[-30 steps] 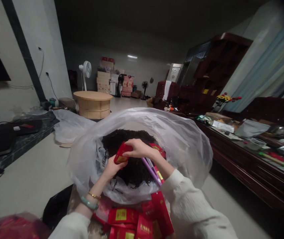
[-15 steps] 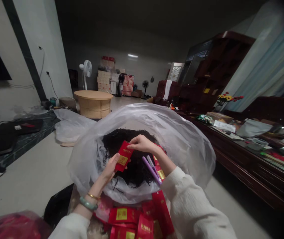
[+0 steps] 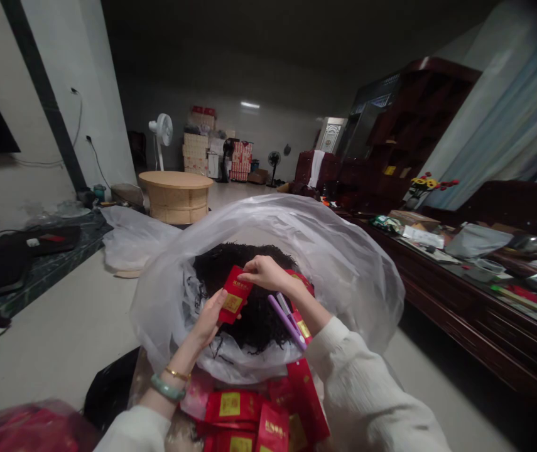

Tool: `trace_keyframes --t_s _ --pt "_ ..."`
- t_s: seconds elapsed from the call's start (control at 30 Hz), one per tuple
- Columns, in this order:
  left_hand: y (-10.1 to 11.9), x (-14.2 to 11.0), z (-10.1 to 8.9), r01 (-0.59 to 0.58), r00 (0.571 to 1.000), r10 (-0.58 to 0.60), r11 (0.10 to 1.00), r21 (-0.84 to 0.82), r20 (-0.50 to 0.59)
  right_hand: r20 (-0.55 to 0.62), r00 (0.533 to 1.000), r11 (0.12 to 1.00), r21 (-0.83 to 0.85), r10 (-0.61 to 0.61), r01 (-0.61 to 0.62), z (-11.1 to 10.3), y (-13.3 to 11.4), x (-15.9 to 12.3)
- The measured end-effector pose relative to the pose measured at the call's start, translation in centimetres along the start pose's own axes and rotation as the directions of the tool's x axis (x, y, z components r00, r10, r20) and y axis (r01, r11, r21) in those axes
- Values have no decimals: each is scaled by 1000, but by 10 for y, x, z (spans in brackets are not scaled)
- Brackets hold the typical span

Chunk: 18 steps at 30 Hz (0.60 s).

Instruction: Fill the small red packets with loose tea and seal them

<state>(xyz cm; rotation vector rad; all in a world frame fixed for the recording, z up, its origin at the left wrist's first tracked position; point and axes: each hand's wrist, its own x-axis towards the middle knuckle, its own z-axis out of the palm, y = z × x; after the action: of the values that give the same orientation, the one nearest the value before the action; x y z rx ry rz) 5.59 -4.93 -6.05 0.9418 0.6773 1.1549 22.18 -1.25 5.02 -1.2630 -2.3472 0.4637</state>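
A small red packet (image 3: 233, 297) with a yellow label is gripped along its lower left side by my left hand (image 3: 210, 318). At its top right corner, the fingertips of my right hand (image 3: 264, 272) pinch the edge. Both hands are over a large clear plastic bag (image 3: 343, 251), its mouth wide, filled with dark, stringy dried pieces (image 3: 259, 323). A purple-handled tool (image 3: 286, 320), perhaps scissors or a heat sealer, lies in the bag beneath my right forearm. More red packets (image 3: 237, 407) lie in front of the bag, close to me.
A round wooden table (image 3: 175, 188) and a white fan (image 3: 161, 130) stand behind on the left. On the right runs a long dark cabinet (image 3: 456, 314) with clutter on top. A red plastic bag (image 3: 32, 427) sits at the lower left.
Almost nothing differs. Both hands keep the same hold on the red packet, and the view has shifted only slightly.
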Motion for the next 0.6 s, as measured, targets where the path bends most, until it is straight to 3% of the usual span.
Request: trace_keyframes --t_s 0.1,0.2,0.3,0.4,0.47,0.6 --pt "-1 1 1 -1 1000 1 1000 1 5 84 996 1000 7 -16 15 3 1 1" --pt "-3 1 -2 10 1000 -10 1000 3 17 96 995 995 99 -21 12 7 4 -1" --pt "-4 0 -4 27 1000 -27 1000 -7 10 -71 997 990 130 -41 50 10 6 -4" --pt "-2 -3 -1 44 999 -44 999 -7 6 -305 951 995 65 -58 82 14 4 -5" --pt "-1 -5 3 49 999 -49 999 -5 18 -321 946 999 5 -40 44 17 1 -4" --pt "1 -8 9 64 997 -66 997 45 45 -229 973 979 -186 38 -82 23 -6 -2"
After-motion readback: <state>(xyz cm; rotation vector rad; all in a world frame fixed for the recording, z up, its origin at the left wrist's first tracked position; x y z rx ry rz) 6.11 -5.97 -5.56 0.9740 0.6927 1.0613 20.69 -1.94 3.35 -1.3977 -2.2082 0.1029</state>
